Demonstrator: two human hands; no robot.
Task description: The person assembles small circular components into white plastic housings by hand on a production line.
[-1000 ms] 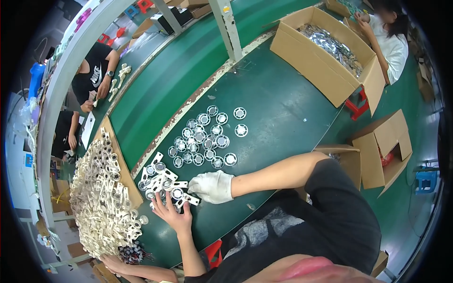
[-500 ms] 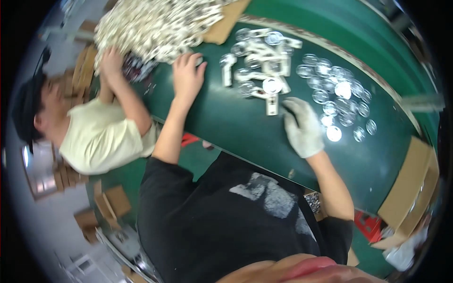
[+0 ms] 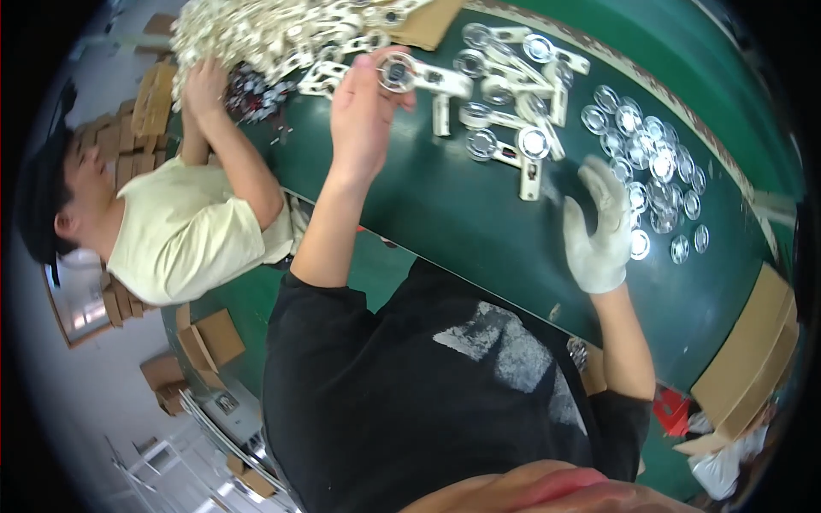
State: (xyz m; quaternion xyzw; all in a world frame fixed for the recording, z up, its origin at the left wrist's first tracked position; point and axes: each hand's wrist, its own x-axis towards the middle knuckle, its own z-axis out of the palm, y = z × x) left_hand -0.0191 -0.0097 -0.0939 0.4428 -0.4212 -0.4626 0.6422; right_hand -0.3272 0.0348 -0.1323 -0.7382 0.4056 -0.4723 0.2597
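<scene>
My bare left hand (image 3: 363,120) is raised over the green table (image 3: 462,231) and grips a white plastic bracket with a round clear lens (image 3: 419,75) at its fingertips. My right hand (image 3: 599,235), in a white glove, hovers with fingers spread just above the table. It is beside a cluster of round clear discs (image 3: 650,162). Between my hands lie several more white brackets with lenses (image 3: 513,128).
A large heap of white brackets (image 3: 256,34) fills the table's far left, and a co-worker in a pale yellow shirt (image 3: 171,231) has both hands in it. Cardboard boxes stand at the right (image 3: 753,359) and on the floor at the left (image 3: 205,338).
My left hand, flat on the table before, now holds a white bracket lifted off it. My gloved right hand has shifted right toward the discs with fingers spread. The view has swung.
</scene>
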